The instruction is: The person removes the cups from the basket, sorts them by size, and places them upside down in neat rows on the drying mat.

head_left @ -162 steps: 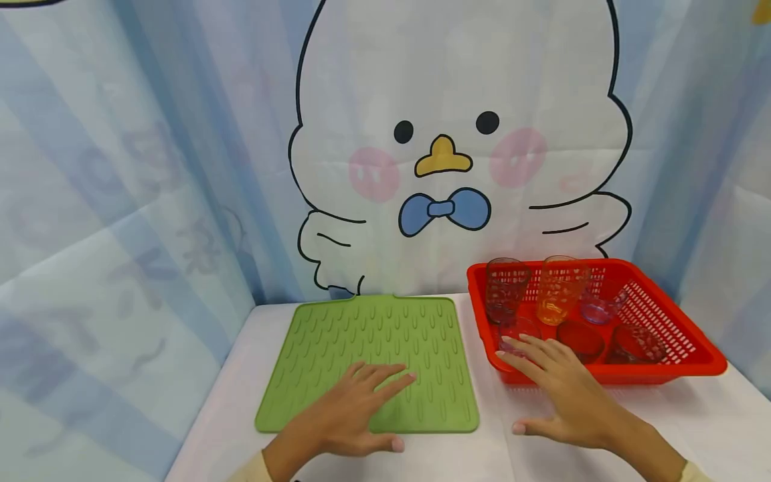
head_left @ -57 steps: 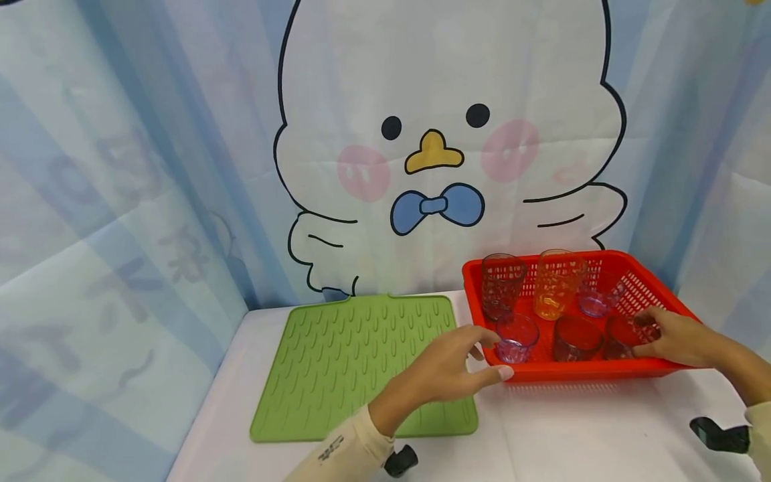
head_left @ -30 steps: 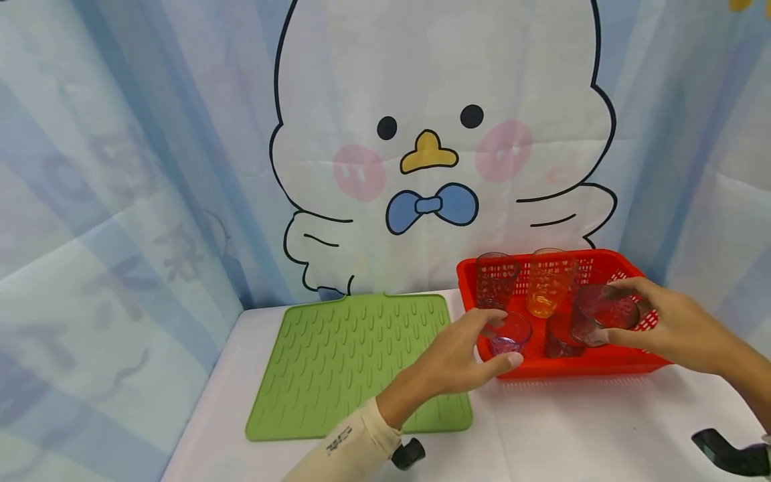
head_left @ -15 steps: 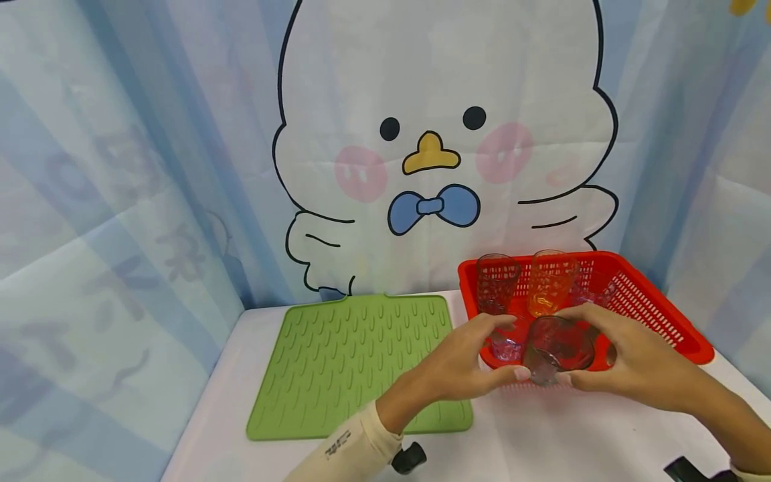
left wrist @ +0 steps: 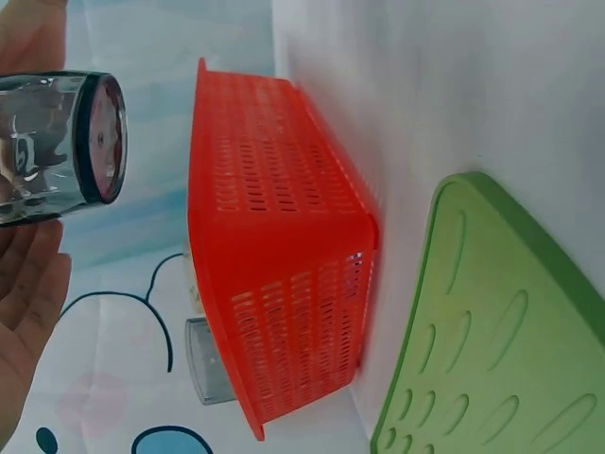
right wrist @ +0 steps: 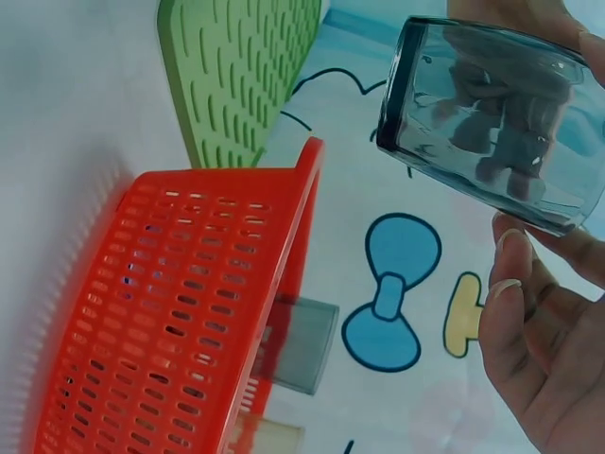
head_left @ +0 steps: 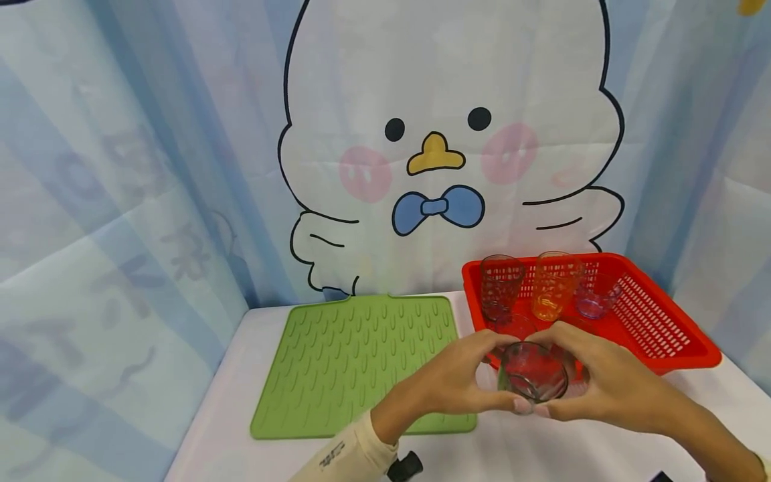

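A short grey-tinted glass [head_left: 533, 375] is held up in front of the red basket, base downward. My right hand [head_left: 608, 381] grips its right side, finger and thumb curved round it. My left hand [head_left: 454, 375] holds the left side the same way, and the two thumb tips nearly meet at the near side. In the left wrist view the glass [left wrist: 57, 147] shows its thick dark base, clear of the table. The right wrist view shows the glass [right wrist: 492, 123] slightly tilted, with fingers [right wrist: 515, 312] below it in the picture.
The red basket [head_left: 693, 341] at the right holds a tall grey glass [head_left: 501, 291], a tall orange glass [head_left: 557, 288], a purple-tinted cup [head_left: 593, 302] and other short glasses partly hidden by my hands. A green ridged mat [head_left: 355, 368] lies to the left. A printed curtain [head_left: 337, 80] hangs behind.
My right hand took hold of the short grey glass at the basket's right, lifted it out and brought it left and nearer. My left hand moved from over the mat to the glass.
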Demonstrator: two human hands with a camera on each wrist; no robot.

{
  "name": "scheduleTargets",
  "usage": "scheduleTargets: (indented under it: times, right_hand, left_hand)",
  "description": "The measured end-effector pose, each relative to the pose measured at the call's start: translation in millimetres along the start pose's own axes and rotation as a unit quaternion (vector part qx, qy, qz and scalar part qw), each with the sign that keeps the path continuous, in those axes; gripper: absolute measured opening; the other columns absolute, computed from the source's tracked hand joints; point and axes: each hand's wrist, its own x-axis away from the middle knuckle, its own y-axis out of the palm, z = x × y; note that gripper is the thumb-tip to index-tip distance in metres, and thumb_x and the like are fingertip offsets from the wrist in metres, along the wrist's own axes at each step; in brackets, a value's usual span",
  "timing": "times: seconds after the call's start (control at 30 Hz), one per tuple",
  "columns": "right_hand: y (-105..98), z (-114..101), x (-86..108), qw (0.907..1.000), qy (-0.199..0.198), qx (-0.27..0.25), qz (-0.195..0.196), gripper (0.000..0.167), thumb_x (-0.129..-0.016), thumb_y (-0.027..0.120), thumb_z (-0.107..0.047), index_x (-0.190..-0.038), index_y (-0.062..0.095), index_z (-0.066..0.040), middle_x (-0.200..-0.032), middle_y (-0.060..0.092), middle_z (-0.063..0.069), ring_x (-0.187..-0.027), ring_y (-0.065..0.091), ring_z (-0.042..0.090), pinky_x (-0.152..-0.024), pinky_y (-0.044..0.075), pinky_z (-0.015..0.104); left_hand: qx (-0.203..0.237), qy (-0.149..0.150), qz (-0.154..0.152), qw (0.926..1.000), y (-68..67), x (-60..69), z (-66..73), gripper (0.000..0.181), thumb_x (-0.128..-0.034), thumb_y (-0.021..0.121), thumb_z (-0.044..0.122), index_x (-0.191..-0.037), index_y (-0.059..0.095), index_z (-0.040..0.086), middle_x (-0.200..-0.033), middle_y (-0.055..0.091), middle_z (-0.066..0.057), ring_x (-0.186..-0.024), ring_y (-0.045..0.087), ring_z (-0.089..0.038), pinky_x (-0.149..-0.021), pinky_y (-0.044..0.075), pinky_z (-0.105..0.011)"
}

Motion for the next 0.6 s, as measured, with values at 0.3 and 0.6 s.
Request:
scheduleTargets:
  times: [0.3, 0.6]
  right_hand:
    - [4, -4, 0.8, 0.9997, 0.017, 0.012, -0.014, 0.065, -0.068, 0.091, -0.046, -0.124, 0.06, -0.034, -0.104, 0.062, -0.021, -0.089, 0.057, 0.0, -0.066, 0.055, 0.022]
    - [14, 9, 2.9, 0.9954, 0.014, -0.075, -0.058, 0.075, -0.071, 0.09, -0.034, -0.137, 0.054, -0.032, -0.118, 0.064, -0.014, -0.099, 0.059, 0.004, -0.073, 0.057, 0.024]
  left_hand:
    - [-0.021, -0.018, 0.014, 0.9995, 2.8, 11.0, 4.5, 0.067, -0.0857, 0.079, 0.042, -0.14, 0.052, 0.014, -0.122, 0.061, 0.007, -0.106, 0.053, 0.005, -0.088, 0.044, -0.005]
    - [-0.033, -0.014, 0.036, 0.9987, 0.3, 17.1, 11.5, 0.065, -0.0856, 0.079, 0.042, -0.139, 0.052, 0.017, -0.124, 0.06, 0.01, -0.106, 0.056, 0.003, -0.087, 0.043, -0.004]
